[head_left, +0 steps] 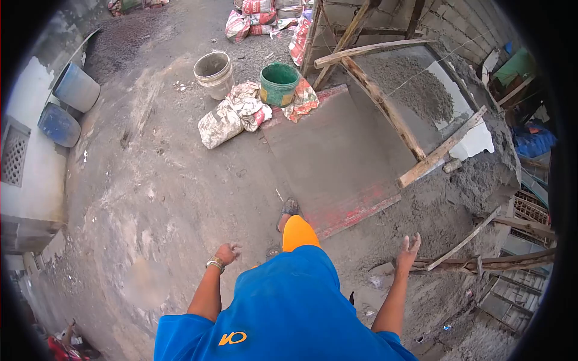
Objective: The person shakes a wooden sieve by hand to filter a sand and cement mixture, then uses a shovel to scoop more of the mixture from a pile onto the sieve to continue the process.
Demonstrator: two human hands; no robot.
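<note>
The left hand (227,254) is hanging, fingers half-bent, empty; the right hand (407,253) is hovering, fingers apart, empty, near a plank (518,260) lying to its right. Likely stiff and heavy, the plank is offering a mid-length hold; its near end is looking unclear.

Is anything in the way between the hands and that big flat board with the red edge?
For the left hand, yes: the person's own leg, in orange, stands between it and the board. For the right hand, nothing visible stands in the way, only grey ground.
</note>
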